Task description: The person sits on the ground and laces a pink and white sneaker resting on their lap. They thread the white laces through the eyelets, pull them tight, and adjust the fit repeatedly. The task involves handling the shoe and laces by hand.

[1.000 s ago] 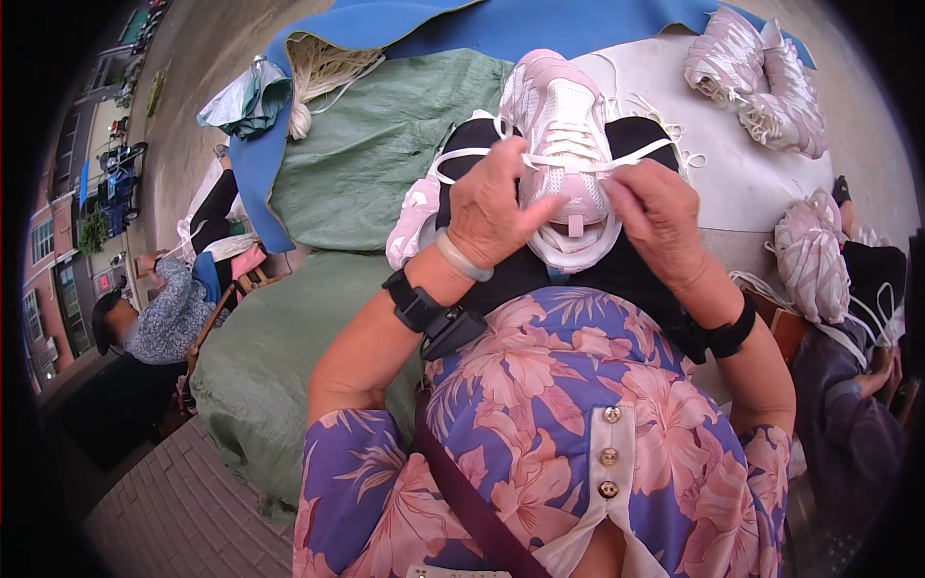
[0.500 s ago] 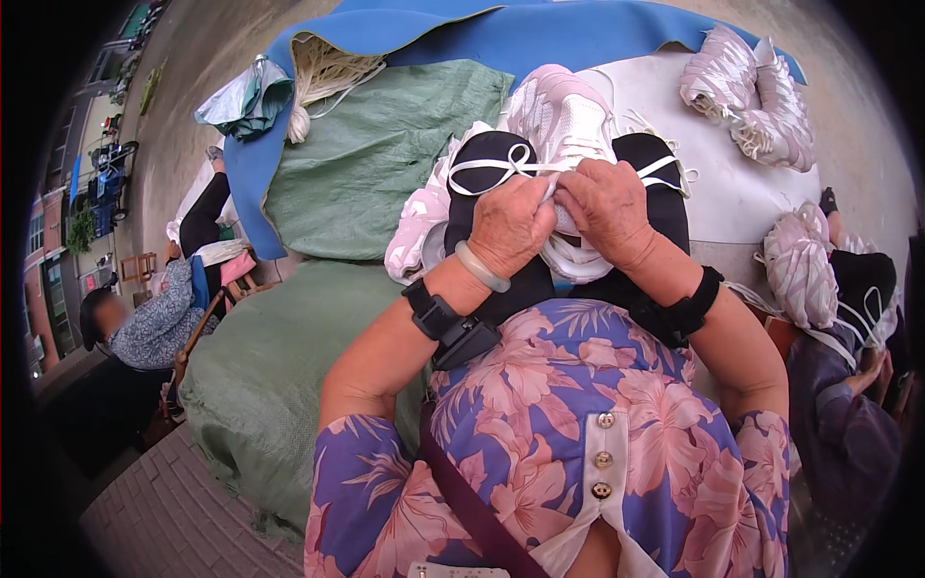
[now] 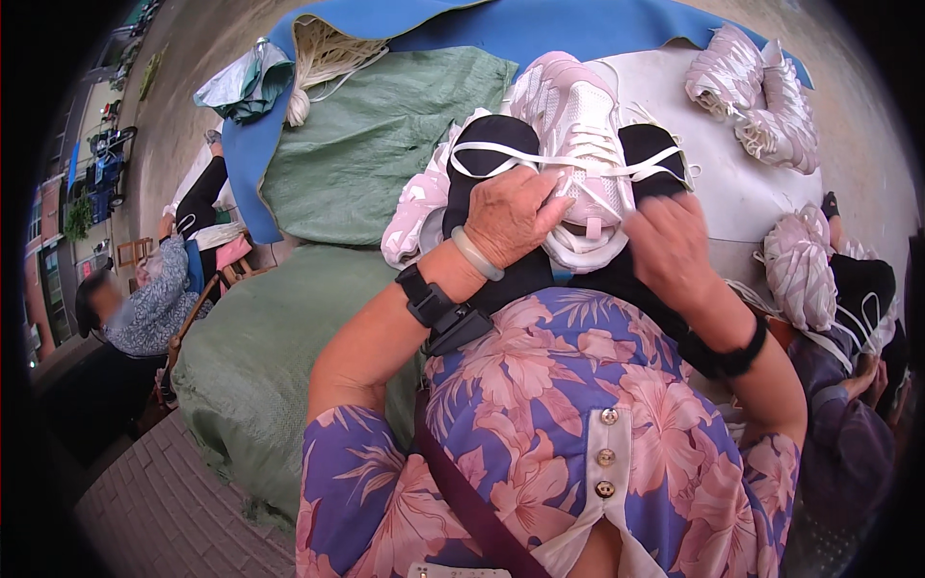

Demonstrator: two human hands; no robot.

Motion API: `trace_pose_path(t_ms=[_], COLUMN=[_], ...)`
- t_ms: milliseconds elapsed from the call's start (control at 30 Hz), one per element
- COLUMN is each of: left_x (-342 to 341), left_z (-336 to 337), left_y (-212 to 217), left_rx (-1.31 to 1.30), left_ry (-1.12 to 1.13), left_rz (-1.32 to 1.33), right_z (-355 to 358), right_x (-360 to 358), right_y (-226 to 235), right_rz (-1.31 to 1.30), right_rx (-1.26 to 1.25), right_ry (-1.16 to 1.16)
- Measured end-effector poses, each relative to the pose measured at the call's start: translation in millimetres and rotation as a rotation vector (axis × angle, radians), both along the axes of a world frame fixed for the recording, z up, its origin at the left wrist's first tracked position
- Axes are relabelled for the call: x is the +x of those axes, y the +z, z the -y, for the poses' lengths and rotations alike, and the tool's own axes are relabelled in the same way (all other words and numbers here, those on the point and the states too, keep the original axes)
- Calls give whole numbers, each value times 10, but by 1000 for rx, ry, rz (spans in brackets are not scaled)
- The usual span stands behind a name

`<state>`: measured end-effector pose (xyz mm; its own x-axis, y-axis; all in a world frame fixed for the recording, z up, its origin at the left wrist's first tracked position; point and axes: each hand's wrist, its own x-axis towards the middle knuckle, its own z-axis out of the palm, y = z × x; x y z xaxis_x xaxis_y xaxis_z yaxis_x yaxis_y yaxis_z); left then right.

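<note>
A pink and white sneaker (image 3: 568, 96) rests between my black-clad knees, toe pointing away and heel towards me. White shoelace (image 3: 602, 171) crosses its tongue, with one loop over my left knee and slack lace over the right. My left hand (image 3: 511, 214) lies against the sneaker's left side by the collar, fingers curled and thumb reaching over the opening. What its fingers hold is hidden. To the right of the heel, my right hand (image 3: 674, 246) is apart from the sneaker, curled and smeared by motion; whether it holds lace is unclear.
Another pink and white shoe (image 3: 416, 223) lies left of my knee. Bundled shoes (image 3: 756, 96) sit at back right on a white sheet. Pale laces (image 3: 328, 63) hang near a green sack (image 3: 385, 144) and blue mat (image 3: 578, 29). People sit at left and right.
Both hands were together over the sneaker's tongue. My right hand has moved away, right and towards me, while the left has shifted slightly left. The laced tongue and heel are now uncovered.
</note>
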<state>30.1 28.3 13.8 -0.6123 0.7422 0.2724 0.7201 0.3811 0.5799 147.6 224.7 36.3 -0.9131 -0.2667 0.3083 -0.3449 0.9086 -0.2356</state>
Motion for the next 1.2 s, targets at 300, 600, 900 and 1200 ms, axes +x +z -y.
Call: trace_pose_path(t_ms=[300,600,900,1200], left_x=[-197,-485,-609,-680], left_z=[190,-9,-42,-80], left_y=[20,-23,52,214], left_rx=[29,-132,28,309], left_ry=[108,95,-51,-55], left_rz=[61,-80,758,1408], right_z=[-774,-631,-255,-237], right_x=[1308,867,266,219], right_y=[-167,-328,-82,-219], right_rz=[85,185,127,64], right_rx=[-83,-107,-369,-172], right_ry=[-284,-330,-99,-60])
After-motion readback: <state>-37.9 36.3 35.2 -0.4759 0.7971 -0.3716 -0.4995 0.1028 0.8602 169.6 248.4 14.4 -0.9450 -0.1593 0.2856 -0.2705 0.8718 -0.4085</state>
